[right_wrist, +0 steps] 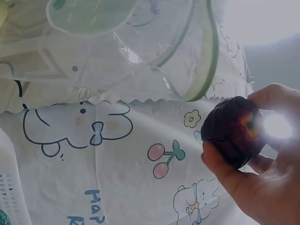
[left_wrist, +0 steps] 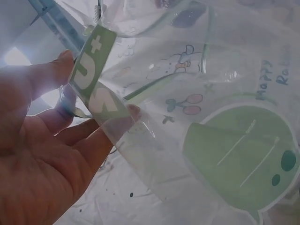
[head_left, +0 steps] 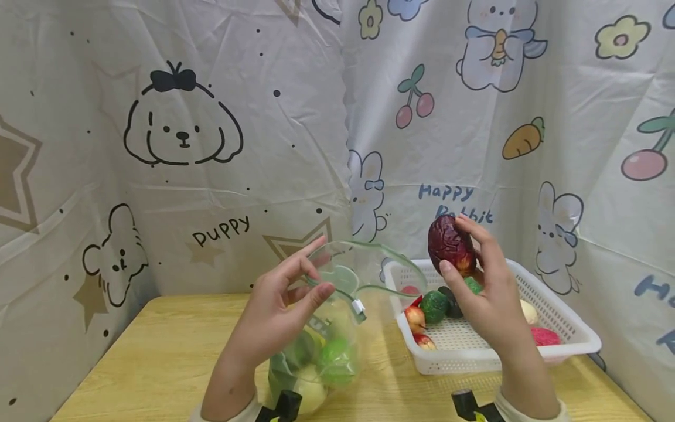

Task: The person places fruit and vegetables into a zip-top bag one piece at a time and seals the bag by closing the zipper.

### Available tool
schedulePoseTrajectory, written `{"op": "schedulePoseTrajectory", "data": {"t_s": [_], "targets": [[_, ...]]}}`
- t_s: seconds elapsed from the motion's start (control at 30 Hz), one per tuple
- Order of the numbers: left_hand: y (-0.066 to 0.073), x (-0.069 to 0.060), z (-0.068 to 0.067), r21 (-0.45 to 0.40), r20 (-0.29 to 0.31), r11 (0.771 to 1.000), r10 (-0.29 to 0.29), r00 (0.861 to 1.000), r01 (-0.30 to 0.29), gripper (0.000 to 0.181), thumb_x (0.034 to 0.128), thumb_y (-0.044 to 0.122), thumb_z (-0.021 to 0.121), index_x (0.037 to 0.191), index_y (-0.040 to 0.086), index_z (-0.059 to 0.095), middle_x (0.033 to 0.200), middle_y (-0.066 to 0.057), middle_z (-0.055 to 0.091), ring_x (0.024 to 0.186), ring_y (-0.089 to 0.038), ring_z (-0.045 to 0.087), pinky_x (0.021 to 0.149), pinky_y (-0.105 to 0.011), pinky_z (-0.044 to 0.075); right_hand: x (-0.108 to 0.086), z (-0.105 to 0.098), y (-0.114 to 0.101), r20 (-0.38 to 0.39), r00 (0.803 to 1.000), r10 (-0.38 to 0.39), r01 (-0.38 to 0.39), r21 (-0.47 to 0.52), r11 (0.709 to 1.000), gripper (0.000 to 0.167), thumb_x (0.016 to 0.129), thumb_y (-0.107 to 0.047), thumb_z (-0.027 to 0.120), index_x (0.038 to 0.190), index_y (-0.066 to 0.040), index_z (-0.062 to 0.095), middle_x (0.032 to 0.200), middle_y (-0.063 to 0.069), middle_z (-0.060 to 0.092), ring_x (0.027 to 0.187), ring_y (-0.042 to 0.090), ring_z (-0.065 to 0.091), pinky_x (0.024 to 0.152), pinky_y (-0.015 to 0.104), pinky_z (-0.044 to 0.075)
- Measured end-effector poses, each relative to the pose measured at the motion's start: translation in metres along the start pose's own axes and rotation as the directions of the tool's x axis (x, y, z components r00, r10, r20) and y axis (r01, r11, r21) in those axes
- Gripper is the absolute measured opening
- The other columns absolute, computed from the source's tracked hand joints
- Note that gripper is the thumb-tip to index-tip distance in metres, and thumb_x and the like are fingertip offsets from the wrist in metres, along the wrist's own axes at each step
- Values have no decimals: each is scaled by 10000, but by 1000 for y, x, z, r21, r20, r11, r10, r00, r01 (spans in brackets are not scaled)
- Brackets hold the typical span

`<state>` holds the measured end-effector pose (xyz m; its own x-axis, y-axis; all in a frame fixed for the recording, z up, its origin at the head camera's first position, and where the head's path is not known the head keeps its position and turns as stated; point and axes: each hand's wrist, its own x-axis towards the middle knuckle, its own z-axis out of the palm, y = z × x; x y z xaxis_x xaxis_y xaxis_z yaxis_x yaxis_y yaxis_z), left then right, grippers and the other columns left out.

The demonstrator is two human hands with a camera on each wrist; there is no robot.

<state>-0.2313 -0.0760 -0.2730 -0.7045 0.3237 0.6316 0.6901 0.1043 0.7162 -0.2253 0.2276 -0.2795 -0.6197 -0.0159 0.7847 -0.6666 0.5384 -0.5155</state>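
Observation:
My left hand [head_left: 279, 310] holds the rim of a clear zip bag [head_left: 345, 280] with a green-edged mouth and a white slider [head_left: 358, 306]. In the left wrist view, the thumb and fingers grip the bag beside a green printed strip [left_wrist: 96, 65]. The mouth gapes toward the right. Green and pale yellow fruits [head_left: 337, 357] show through the lower bag, which rests on the table. Right of the mouth and higher, my right hand [head_left: 495, 287] grips a wrinkled dark red fruit [head_left: 448, 243] between thumb and fingers. In the right wrist view, this fruit [right_wrist: 229, 131] shows a yellow-orange patch.
Behind and below my right hand stands a white perforated basket [head_left: 572, 347]. Inside it are a dark green fruit [head_left: 435, 307], a red-yellow fruit [head_left: 415, 319], a pink piece [head_left: 545, 336] and others. The wooden table [head_left: 174, 340] meets a printed curtain [head_left: 295, 146] at the back and sides.

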Motion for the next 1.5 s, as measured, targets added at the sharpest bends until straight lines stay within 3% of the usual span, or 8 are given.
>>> {"op": "schedulePoseTrajectory", "data": {"t_s": [0.1, 0.23, 0.33, 0.4, 0.53, 0.77, 1.03, 1.5], "targets": [[0, 0, -2, 11, -2, 1000, -1, 1000, 1, 155, 953, 67, 697, 897, 70, 553, 1577, -41, 437, 1328, -223, 559, 826, -257, 590, 0, 3, -2, -27, 998, -51, 52, 44, 998, 742, 887, 79, 674, 1541, -150, 412, 1534, 108, 428, 1267, 306, 578, 914, 122, 490], [-3, 1, -3, 54, -25, 998, -15, 1000, 16, 142, 985, 103, 666, 908, 78, 550, 1575, -38, 440, 983, -111, 686, 610, -187, 510, 1, 8, -5, -44, 993, -107, 110, 68, 992, 759, 845, 138, 686, 1519, -107, 436, 1489, 111, 476, 1227, 75, 581, 946, 165, 508], [-4, 2, -3, 74, -53, 997, -30, 998, 33, 170, 1009, 157, 642, 893, 83, 542, 1567, -31, 451, 967, -146, 709, 648, -180, 536, -1, 15, -8, -34, 993, -115, 117, 59, 991, 768, 828, 148, 710, 1506, -100, 448, 1463, 113, 501, 1231, 64, 575, 946, 169, 512], [-4, 3, -2, 74, -68, 996, -42, 997, 47, 203, 1013, 187, 640, 879, 79, 532, 1564, -30, 454, 1234, -235, 634, 782, -221, 585, -1, 19, -10, -28, 993, -116, 117, 51, 992, 776, 820, 138, 731, 1504, -98, 450, 1449, 115, 515, 1227, 61, 577, 937, 165, 515], [-4, 4, -1, 55, -81, 996, -61, 995, 66, 236, 991, 190, 678, 872, 67, 515, 1554, -29, 468, 1288, -252, 596, 869, -277, 580, -3, 27, -13, -32, 992, -122, 124, 71, 990, 731, 812, 134, 749, 1465, -92, 510, 1413, 114, 536, 1217, 89, 582, 945, 194, 523], [-5, 2, -1, 40, -48, 996, -82, 995, 84, 252, 939, 155, 744, 882, 73, 513, 1565, -8, 453, 766, -74, 671, 640, -196, 549, -4, 36, -14, -24, 992, -122, 124, 102, 987, 663, 815, 121, 769, 1412, -94, 580, 1404, 97, 554, 1224, 112, 599, 938, 233, 533], [-5, 0, 0, 82, -24, 995, -60, 998, 61, 239, 925, 175, 763, 872, 107, 541, 1589, -3, 417, 1335, -232, 555, 750, -249, 581, -4, 42, -13, 25, 988, -155, 154, 29, 988, 689, 821, 79, 792, 1436, -124, 556, 1492, 61, 512, 1207, 231, 620, 899, 203, 553], [-7, 2, -1, 41, -91, 998, -43, 995, 47, 252, 913, 118, 767, 856, 71, 526, 1572, -1, 438, 1320, -264, 567, 774, -274, 607, -6, 34, -17, 150, 978, -145, 143, 26, 989, 589, 845, -7, 808, 1380, -161, 618, 1433, 79, 552, 660, 63, 621, 604, 191, 542]]}}
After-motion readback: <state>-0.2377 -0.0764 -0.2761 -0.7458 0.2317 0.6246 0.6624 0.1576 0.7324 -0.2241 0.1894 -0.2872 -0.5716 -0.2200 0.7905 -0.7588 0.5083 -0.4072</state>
